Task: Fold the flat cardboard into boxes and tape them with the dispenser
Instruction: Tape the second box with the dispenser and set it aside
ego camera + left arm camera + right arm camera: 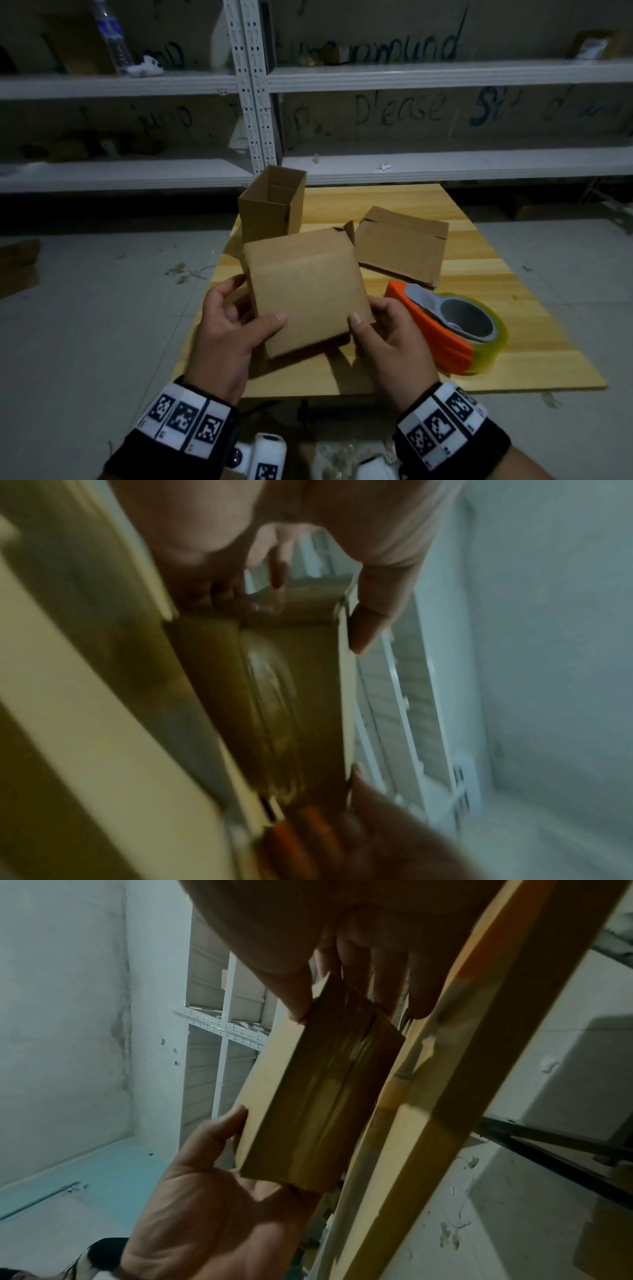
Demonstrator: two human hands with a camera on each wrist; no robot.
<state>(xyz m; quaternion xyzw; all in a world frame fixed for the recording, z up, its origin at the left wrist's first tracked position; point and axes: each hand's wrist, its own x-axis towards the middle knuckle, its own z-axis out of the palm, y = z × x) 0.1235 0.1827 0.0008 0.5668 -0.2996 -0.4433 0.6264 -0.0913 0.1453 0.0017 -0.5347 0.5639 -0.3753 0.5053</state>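
We count three cardboard pieces, one tape dispenser and two hands. Our left hand [230, 329] grips the folded box [305, 291] at its lower left corner, thumb pressed on the front face and fingers curled behind. The box is held tilted above the near left part of the wooden table [534, 346]; the wrist views show clear tape along its underside seam. Behind it, at the table's far left corner, stands one open box [270, 205], upright with its top open. Our right hand [390, 337] pinches the folded box's lower right corner, thumb on front. Further right, one flat cardboard piece [400, 245] lies near the far edge. The orange tape dispenser [445, 329] lies by the right edge.
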